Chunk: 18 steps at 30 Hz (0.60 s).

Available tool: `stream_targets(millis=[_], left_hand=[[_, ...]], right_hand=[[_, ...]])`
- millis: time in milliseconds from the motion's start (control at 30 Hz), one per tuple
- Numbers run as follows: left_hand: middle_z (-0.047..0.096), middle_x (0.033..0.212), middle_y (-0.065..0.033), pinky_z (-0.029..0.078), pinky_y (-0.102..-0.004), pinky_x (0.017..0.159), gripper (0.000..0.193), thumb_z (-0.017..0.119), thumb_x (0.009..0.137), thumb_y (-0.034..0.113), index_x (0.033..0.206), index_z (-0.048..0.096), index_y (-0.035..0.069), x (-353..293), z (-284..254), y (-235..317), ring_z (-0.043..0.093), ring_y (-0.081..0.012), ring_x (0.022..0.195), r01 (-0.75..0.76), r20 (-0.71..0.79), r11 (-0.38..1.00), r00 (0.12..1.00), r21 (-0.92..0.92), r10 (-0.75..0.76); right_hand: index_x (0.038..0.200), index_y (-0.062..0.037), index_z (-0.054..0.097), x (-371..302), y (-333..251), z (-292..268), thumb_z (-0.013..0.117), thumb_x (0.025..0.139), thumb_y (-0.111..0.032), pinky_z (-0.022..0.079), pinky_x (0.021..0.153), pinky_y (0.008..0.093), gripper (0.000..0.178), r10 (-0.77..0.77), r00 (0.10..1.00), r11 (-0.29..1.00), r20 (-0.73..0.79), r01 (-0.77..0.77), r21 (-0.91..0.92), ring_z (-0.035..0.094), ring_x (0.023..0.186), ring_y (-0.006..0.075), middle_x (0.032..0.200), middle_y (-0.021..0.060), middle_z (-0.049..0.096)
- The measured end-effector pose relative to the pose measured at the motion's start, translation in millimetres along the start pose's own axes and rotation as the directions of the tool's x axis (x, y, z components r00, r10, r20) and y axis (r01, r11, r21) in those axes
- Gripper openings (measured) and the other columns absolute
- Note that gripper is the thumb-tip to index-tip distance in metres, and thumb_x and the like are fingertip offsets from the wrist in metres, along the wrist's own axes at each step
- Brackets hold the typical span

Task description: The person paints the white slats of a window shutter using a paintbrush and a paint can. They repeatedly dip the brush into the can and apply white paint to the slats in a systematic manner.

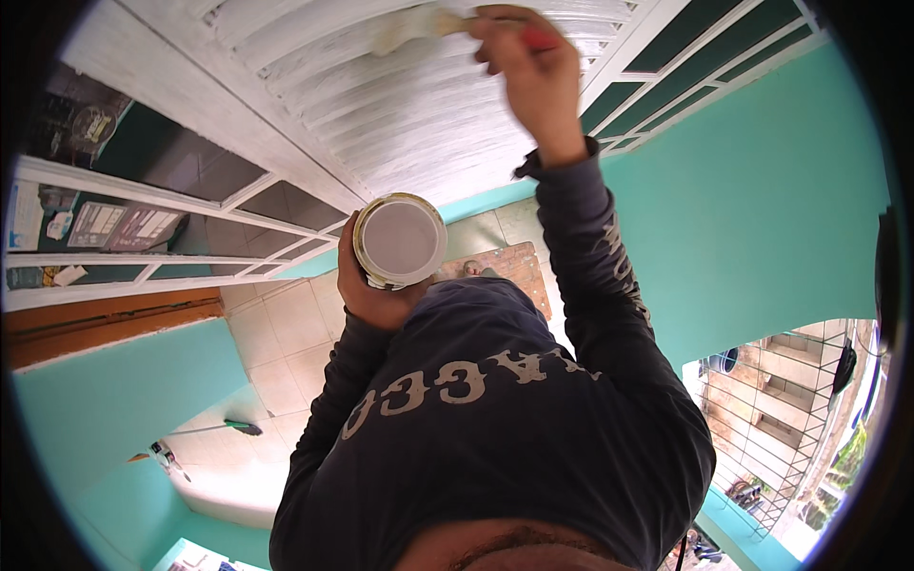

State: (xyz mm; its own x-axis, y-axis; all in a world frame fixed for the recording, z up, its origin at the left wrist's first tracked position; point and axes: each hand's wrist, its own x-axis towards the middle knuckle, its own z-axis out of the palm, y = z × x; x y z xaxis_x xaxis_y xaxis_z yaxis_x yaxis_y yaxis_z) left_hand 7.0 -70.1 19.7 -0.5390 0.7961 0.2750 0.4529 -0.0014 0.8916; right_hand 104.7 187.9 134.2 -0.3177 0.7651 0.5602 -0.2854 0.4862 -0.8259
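My left hand [371,290] is wrapped round a paint can [400,240] in front of my chest, its top off and pale paint inside. Raised high at the upper middle, my right hand [533,71] grips a paintbrush [419,29] with a red part on the handle. The pale bristles are against or very close to a white slatted louvre door [400,114]; blur hides whether they touch. White streaky paint covers the slats.
White-framed glass panes [152,152] flank the slats at left, with more dark panes [685,71] at right. Turquoise walls [762,200] rise beside them. A speckled board [519,271] lies on the tiled floor [286,328] by my feet. A green broom head [243,428] rests farther left.
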Motion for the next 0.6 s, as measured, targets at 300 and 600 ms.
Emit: stream_targets(millis=[300,600], left_hand=[[0.058,0.135,-0.017,0.05,-0.0404,0.103,0.115,0.093,0.055,0.009,0.15,0.029,0.001,-25.6,-30.3,-16.8,0.06,-0.0291,0.123,0.043,-0.081,0.999,0.996,-0.002,-0.043],[0.058,0.135,-0.0158,0.051,-0.0411,0.103,0.116,0.093,0.054,0.01,0.15,0.029,0.001,-42.1,-42.2,-27.8,0.06,-0.0287,0.123,0.101,-0.166,0.994,0.98,-0.033,-0.106]], right_hand=[[0.104,-0.0005,0.073,-1.6,-13.0,-62.3,0.07,0.091,-0.007,0.054,0.066,0.0306,0.016,-0.396,0.848,0.721,-0.351,0.051,-0.691,0.067,0.072,0.0194,0.084,0.0071,0.07],[0.103,-0.003,0.065,-40.4,-21.2,96.6,0.067,0.081,0.001,0.053,0.069,0.0431,0.023,-0.428,0.875,0.511,0.226,0.441,-0.738,0.063,0.079,0.0361,0.091,0.0164,0.059]])
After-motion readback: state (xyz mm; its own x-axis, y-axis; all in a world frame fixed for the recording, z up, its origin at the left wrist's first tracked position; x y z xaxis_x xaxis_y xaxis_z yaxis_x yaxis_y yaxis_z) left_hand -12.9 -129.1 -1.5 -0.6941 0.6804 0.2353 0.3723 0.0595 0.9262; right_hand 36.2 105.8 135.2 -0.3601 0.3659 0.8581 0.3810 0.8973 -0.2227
